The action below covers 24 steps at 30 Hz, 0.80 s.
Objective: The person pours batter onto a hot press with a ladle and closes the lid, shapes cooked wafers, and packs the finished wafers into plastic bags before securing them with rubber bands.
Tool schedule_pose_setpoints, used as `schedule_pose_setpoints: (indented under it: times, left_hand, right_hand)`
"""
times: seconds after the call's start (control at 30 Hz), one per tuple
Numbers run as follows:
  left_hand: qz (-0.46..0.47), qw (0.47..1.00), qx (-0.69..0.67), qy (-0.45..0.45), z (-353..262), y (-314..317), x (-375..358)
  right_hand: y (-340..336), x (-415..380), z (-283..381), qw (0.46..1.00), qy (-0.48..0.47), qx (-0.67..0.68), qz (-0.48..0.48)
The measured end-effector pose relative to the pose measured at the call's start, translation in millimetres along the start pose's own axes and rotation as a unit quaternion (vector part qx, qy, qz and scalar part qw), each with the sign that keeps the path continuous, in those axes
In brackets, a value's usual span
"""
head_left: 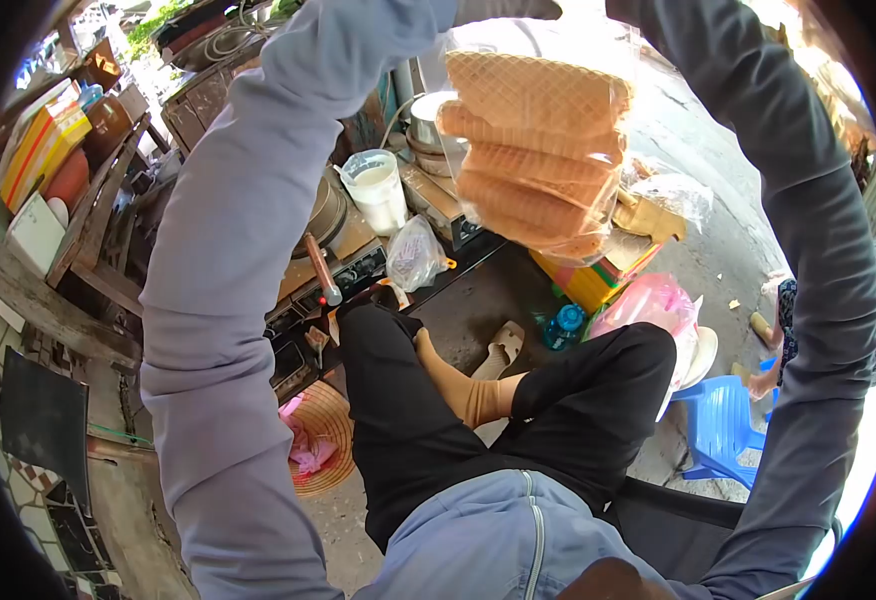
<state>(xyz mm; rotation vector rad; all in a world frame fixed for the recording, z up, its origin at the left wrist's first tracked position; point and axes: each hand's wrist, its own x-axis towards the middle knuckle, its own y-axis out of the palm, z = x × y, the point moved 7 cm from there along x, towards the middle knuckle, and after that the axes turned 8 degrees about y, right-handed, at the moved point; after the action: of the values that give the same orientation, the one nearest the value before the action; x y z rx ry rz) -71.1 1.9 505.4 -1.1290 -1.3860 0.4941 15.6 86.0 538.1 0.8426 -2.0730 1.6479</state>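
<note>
A clear plastic bag of stacked waffle-patterned wafers hangs upright at top centre, between my raised arms. At the top edge, just above the bag, a small greyish part of what looks like my left hand shows, its fingers cut off or hidden. My right arm reaches up to the top edge beside the bag's right side, and the hand itself is out of frame. Whether either hand grips the bag's top cannot be seen.
Below are a white bucket, a knotted plastic bag, stoves with a pan, a yellow-red box, a blue bottle, a pink bag, a blue stool and a straw hat. Another person's foot is at right.
</note>
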Motion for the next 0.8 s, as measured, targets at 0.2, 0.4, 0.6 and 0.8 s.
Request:
schedule_pose_setpoints:
  times: [0.2, 0.4, 0.6, 0.8]
  left_hand:
    - [-0.051, 0.996, -0.073, -0.033, -22.0, 1.8, 5.2]
    - [-0.01, 1.0, -0.007, 0.011, -22.8, 14.5, 16.4]
    - [0.032, 0.999, 0.007, 0.034, -23.7, 47.9, 21.9]
    - [-0.017, 0.996, -0.013, 0.089, -20.2, 37.9, 27.3]
  right_hand:
    - [-49.7, -47.9, -2.6, 0.971, 0.165, 0.03, -0.173]
    - [-46.3, -69.8, -3.6, 0.947, 0.248, 0.081, -0.185]
    - [-17.0, -77.5, -10.0, 0.932, 0.303, 0.15, -0.129]
    - [12.6, -85.5, -20.1, 0.904, 0.349, 0.241, -0.059]
